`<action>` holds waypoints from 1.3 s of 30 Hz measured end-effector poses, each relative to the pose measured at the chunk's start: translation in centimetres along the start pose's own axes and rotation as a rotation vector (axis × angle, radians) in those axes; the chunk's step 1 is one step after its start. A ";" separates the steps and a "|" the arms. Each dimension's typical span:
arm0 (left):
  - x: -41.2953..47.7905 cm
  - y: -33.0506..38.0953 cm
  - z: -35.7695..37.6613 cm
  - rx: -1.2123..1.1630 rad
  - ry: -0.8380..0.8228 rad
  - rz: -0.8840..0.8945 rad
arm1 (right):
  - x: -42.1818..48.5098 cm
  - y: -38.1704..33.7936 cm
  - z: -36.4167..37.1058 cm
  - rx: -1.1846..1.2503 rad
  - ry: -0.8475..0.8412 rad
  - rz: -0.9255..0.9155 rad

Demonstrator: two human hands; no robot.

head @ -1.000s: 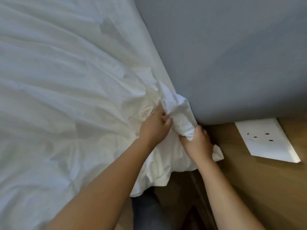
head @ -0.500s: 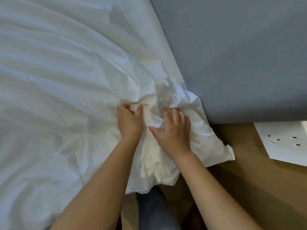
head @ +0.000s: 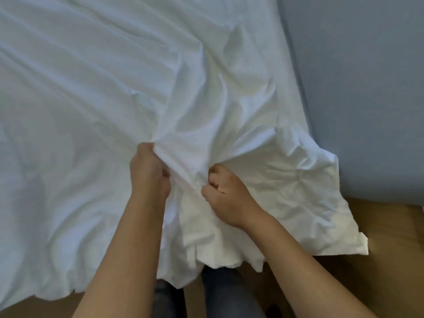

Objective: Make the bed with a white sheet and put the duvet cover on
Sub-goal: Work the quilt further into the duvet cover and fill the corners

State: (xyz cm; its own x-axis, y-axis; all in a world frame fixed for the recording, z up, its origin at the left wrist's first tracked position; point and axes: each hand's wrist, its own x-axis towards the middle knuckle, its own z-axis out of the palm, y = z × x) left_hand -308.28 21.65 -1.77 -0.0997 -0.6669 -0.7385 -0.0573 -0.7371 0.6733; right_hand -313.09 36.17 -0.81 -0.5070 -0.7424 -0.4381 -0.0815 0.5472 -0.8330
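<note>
White bedding (head: 91, 111) covers the bed and fills most of the head view, creased and rumpled. Its near right corner (head: 309, 203) hangs crumpled over the bed's edge. My left hand (head: 149, 171) grips a raised fold of the white fabric near the bed's near edge. Just to its right, my right hand (head: 226, 193) has its fingers curled tight on a bunch of the same fabric. A ridge of cloth rises between the two hands. I cannot tell sheet from duvet cover here.
A grey-blue padded headboard or wall (head: 367, 88) runs along the right side of the bed. Wooden flooring (head: 390, 271) shows at the lower right. My legs in dark trousers (head: 220, 294) stand against the bed's near edge.
Both hands left the crumpled corner by the headboard and shifted left along the bed's edge. They now bunch a fold of fabric farther from the corner. The white paper on the floor is out of view.
</note>
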 end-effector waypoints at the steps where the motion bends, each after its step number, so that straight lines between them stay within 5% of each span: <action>1: 0.2 1.4 -1.8 -0.197 0.000 -0.063 | 0.1 -0.7 0.7 -0.083 -0.086 0.000; 4: 0.2 5.0 -10.0 -0.407 -0.096 -0.054 | 0.6 -2.7 2.8 -0.287 -0.236 -0.009; 8: -0.8 6.1 -19.0 0.164 0.264 0.157 | 1.8 -5.7 5.2 -0.293 -0.058 -0.008; 12: 1.7 6.0 -18.6 0.228 0.082 0.020 | 4.5 -9.1 8.2 -0.280 0.112 -0.119; 19: 7.1 8.7 -14.5 0.421 -0.135 0.036 | 10.0 -11.8 13.2 -0.250 -0.052 -0.025; 23: 6.1 12.5 -13.7 0.466 -0.144 0.647 | 11.6 -14.4 15.3 -0.078 0.105 -0.037; 25: 5.5 13.7 -16.5 0.603 -0.003 0.879 | 12.6 -15.7 16.3 -0.101 0.085 -0.018; 27: 5.4 14.2 -19.7 0.747 0.058 0.815 | 13.7 -16.7 17.5 -0.205 0.006 0.052; 29: 6.7 14.3 -21.8 0.993 -0.114 0.625 | 14.3 -17.4 18.9 -0.242 0.038 0.063; 32: 9.9 15.3 -22.5 0.882 -0.377 0.517 | 14.9 -18.4 21.1 -0.153 0.185 -0.002; 36: 14.9 16.5 -20.2 0.537 -0.042 0.427 | 15.9 -18.9 22.6 -0.341 0.235 0.006; 39: 16.6 16.8 -17.3 0.590 -0.027 0.390 | 16.5 -18.9 22.6 -0.399 0.276 0.008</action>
State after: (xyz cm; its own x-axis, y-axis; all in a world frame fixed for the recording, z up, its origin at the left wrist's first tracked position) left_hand -293.69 -3.70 -3.27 -0.2467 -0.8618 -0.4432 -0.5404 -0.2573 0.8011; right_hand -300.54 4.86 0.10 -0.7132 -0.6367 -0.2933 -0.3719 0.6984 -0.6115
